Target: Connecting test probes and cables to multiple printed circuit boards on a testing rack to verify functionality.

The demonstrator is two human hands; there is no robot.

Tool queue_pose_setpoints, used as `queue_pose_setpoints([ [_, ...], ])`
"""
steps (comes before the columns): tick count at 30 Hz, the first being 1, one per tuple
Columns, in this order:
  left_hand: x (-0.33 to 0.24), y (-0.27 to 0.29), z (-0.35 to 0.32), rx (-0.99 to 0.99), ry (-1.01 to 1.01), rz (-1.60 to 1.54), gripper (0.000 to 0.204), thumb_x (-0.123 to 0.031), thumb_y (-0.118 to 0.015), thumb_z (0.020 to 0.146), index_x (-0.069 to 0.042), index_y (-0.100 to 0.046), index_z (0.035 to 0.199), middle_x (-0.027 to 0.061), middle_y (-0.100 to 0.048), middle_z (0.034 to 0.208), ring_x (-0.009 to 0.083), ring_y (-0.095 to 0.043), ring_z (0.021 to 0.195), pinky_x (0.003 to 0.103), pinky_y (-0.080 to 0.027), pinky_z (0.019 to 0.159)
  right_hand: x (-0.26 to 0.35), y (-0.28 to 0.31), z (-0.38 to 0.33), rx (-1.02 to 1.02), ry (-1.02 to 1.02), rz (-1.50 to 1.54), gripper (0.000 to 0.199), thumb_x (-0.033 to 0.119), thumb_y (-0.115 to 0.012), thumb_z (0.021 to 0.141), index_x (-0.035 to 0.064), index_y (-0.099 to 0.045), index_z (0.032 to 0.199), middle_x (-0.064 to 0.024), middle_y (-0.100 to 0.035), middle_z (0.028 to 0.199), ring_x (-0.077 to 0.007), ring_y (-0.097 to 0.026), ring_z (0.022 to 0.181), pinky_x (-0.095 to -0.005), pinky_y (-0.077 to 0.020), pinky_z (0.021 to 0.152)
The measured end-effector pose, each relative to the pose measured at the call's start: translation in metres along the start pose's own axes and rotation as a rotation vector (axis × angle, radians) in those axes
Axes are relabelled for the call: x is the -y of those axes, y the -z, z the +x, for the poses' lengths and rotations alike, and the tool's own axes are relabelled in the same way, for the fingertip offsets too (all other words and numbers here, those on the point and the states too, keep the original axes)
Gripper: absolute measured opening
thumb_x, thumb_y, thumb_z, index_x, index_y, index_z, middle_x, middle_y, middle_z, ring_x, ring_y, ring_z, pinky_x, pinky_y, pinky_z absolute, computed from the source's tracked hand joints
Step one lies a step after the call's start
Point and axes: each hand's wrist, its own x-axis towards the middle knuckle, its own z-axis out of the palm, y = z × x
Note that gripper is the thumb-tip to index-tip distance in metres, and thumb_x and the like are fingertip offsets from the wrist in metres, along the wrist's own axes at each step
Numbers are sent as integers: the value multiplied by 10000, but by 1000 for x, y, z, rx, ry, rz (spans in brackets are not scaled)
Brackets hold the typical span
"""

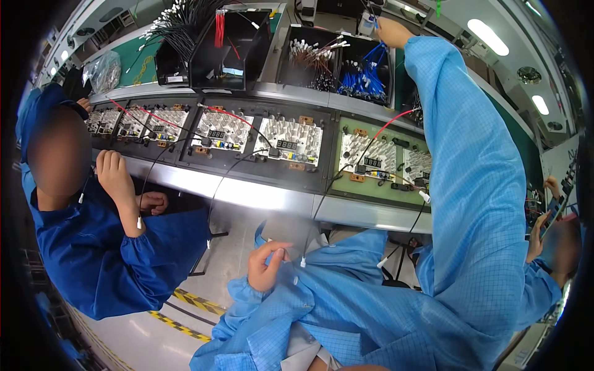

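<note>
**A:** Where are the person's hands, and what do they have?

**B:** The right hand (391, 31) is stretched far up and across the tabletop (272, 193), at the rim of a black bin of blue wires (365, 77); the hand is small at the picture's edge, and I cannot tell whether its fingers are closed on a wire. The left hand (266, 266) rests low near the lap, fingers curled loosely, thumb and forefinger seeming to pinch a thin white-tipped lead (302, 262); the grip itself is too small to be sure of.

**A:** What could go wrong?

**B:** My judgement: the long blue sleeve (464, 173) passes right over a green test board (383, 157) strung with red and black leads; a drag of the cloth could snag a lead and pull its plug loose. The wires in the bin lie tangled; tugging one might lift several.

**A:** And the materials?

**B:** The sleeve is light blue cloth with a fine grid; the bins are hard, black, boxy plastic; the wires are thin, limp, white-capped; the boards carry rows of pale upright pegs; the tabletop edge is smooth, shiny metal. A co-worker (111, 247) in darker blue sits to the left.
</note>
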Motion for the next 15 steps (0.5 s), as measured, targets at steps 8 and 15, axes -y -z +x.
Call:
queue_pose_setpoints([
  [8, -37, -9, 17, -299, -667, -75, 536, -67, -474, 898, 2, -284, 1394, 131, -578, 710, 161, -540, 589, 284, -464, 564, -14, 21, -11, -531, 308, -35, 188, 229, -518, 930, 48, -538, 979, -172, -620, 843, -377, -606, 770, -467, -473, 699],
  [15, -48, -11, 33, -34, -593, -200, 572, 26, -526, 848, 13, -315, 1379, 143, -607, 737, 192, -588, 641, 315, -479, 652, 27, 12, -35, -9, 87, -346, 142, 190, -637, 810, 53, -657, 839, -121, -700, 925, -270, -669, 829, -385, -515, 724],
])
